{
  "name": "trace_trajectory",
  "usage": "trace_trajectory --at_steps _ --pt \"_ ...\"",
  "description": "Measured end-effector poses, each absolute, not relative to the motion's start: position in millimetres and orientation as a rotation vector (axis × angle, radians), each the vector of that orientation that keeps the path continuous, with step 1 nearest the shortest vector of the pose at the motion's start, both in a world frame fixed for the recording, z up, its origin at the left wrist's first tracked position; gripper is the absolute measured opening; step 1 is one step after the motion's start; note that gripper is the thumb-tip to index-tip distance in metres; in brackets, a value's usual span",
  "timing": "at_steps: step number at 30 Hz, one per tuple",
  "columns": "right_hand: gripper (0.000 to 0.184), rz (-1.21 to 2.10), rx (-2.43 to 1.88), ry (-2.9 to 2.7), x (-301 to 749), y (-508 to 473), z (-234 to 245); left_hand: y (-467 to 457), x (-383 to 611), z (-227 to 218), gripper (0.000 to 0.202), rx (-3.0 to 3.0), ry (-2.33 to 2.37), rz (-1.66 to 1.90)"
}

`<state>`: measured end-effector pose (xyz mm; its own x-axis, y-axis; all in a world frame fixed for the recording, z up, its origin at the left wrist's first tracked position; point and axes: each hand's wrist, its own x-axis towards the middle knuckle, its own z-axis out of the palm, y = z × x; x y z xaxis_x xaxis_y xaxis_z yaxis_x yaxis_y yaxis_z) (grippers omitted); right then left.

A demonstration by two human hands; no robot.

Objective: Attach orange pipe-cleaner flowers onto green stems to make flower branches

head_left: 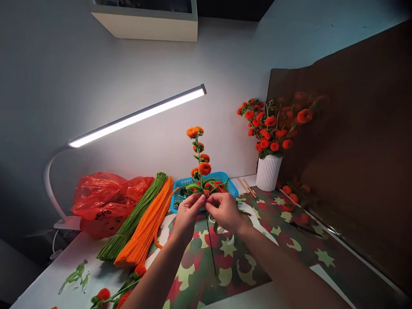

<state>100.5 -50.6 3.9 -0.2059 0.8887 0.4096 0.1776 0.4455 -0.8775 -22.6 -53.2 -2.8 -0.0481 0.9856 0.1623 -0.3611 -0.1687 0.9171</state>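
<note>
**Orange chenille flower stem [204, 168] upright, pinched at its base by left hand [189, 211] and right hand [223, 211]**

Surroundings, by size. Brown panel [360, 141] stands along the right side. White table [41, 283] runs across the foreground, partly covered by a dark green and maroon sheet [231, 266] printed with pale stars and moons. LED desk lamp [138, 117] is lit, its bar slanting up from the left. Crumpled red plastic bag [103, 193] sits near the lamp's base.

White fluted vase [268, 174] stands at back right, filled with orange-red flowers [270, 121] on green stems. Two bundles lie side by side, just right of the bag: green chenille stems [137, 214] and orange chenille stems [149, 227]. Blue plastic basket [174, 204] rests behind the hands, holding more flowers and greenery.

Grip: both hands closed, thumb against fingers, tips nearly meeting on the base of the flower stem. Blooms rise above the hands in front of the basket and wall; the topmost is a lighter orange.

Small items: thin dark wire [210, 240] extends down from the hands over the sheet. Slim wooden sticks [249, 189] lie between basket and vase. A dark tool [305, 228], possibly scissors, lies near the panel; lighting there is poor.
</note>
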Motion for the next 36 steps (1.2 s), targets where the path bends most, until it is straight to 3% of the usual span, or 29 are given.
trace_trajectory --at_steps 5,11,15,21,25,29,36 --pt "0.029 0.876 -0.89 -1.688 99 -55 7 -57 -27 4 0.024 1.078 0.9 1.535" --pt "0.036 1.566 -0.485 -1.555 104 -38 -6 -56 -27 7 0.032 0.807 0.66 1.469" --pt "0.041 1.85 -0.373 -1.456 102 -28 -21 -55 -24 3 0.032 0.763 0.572 1.395" --pt "0.036 1.515 -0.62 -1.421 97 -34 -12 -53 -22 -2 0.039 0.869 0.688 1.375" --pt "0.037 1.296 -0.782 -1.435 95 -42 -1 -53 -22 -2 0.027 0.707 0.84 1.522" --pt "0.04 1.434 -0.721 -1.444 99 -41 -1 -50 -25 1 0.017 0.57 0.801 1.467" --pt "0.039 1.795 -0.574 -1.369 103 -28 -14 -52 -28 7 0.02 0.679 0.705 1.367"
